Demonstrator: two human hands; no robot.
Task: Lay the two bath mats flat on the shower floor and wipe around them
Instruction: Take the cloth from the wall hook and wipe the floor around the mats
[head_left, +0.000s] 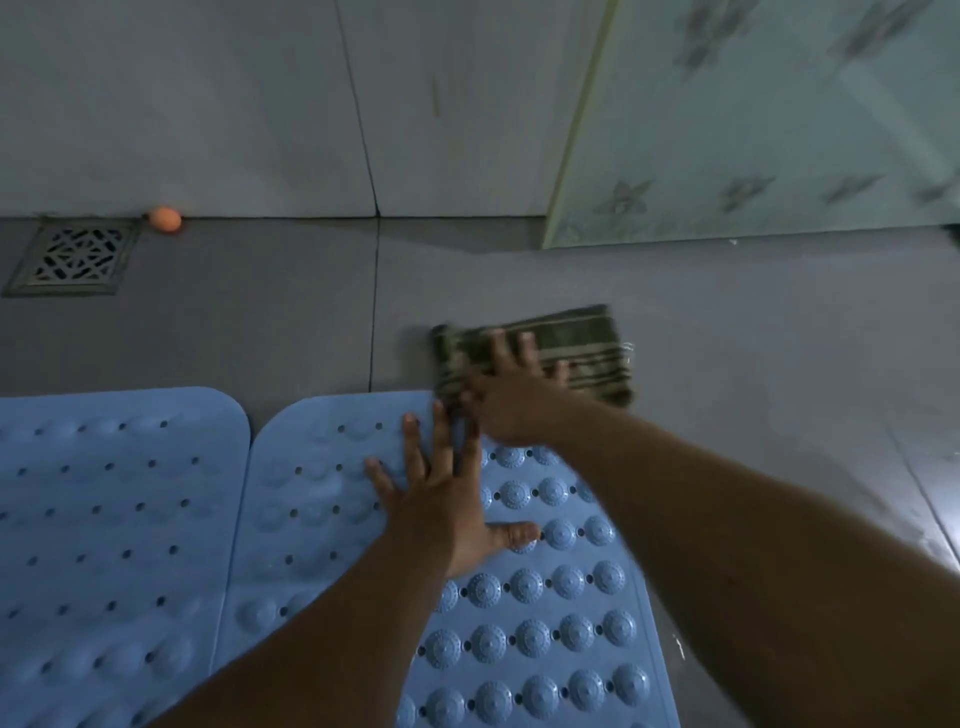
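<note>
The grey tiled shower floor (727, 322) gives you open room ahead and to the right of the mats; to the left it ends at the pale wall, where the square metal drain grate (72, 257) and a small orange ball (165, 219) sit. The patterned green panel (753, 119) closes off the far right corner.

Your two light-blue rubber bath mats lie side by side, almost touching: the left mat (104, 519) flat, the right mat (545, 597) with part showing raised studded bumps. They look soft and floppy, probably grippy when pressed, so flatten them by the palm rather than the edge.

Your left hand (441, 509) rests on the right mat with fingers spread straight. Your right hand (511, 400) presses flat on the dark green striped folded cloth (571, 353), just beyond the mat's far corner. The cloth is limp; keep it folded so it slides along the mat's edge.
</note>
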